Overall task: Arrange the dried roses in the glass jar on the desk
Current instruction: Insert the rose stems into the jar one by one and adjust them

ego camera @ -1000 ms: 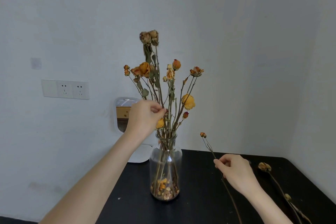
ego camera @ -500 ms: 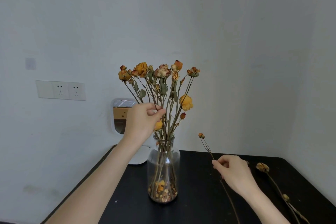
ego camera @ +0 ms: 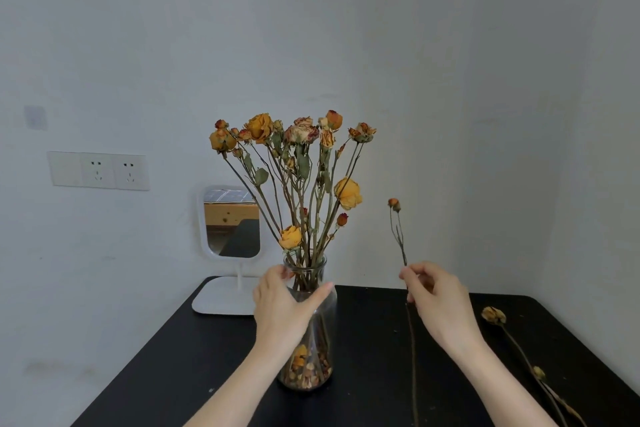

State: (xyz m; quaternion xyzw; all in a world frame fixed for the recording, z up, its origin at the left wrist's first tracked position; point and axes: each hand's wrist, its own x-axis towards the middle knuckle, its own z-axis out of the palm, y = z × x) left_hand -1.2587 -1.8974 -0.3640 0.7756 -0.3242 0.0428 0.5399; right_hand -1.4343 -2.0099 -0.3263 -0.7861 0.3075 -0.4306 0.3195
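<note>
A pale grey-white wall meets in a corner behind a black desk point(ego camera: 374, 350). The glass jar point(ego camera: 313, 333) stands on the desk toward its left half, with loose petals in its bottom and a bunch of dried roses point(ego camera: 294, 163) fanning out above its neck, orange and yellow heads uppermost. Behind and left of the jar a white-framed mirror point(ego camera: 231, 222) stands on a flat white base, and farther left of the jar a white double socket plate point(ego camera: 98, 170) is set in the wall. No writing or brand can be read anywhere.

The left hand point(ego camera: 282, 310) wraps the jar's shoulder and neck, thumb on the right side of the glass and fingers round the left. Half a second ago it was up among the stems above the jar's mouth; it has dropped to the glass. The right hand point(ego camera: 438, 302), right of the jar, pinches a single thin stem point(ego camera: 401, 246) between thumb and fingertips, its small bud upright. That stem now stands higher and straighter than before. Farther right of the jar, another dried rose point(ego camera: 494, 315) lies flat on the desk.
</note>
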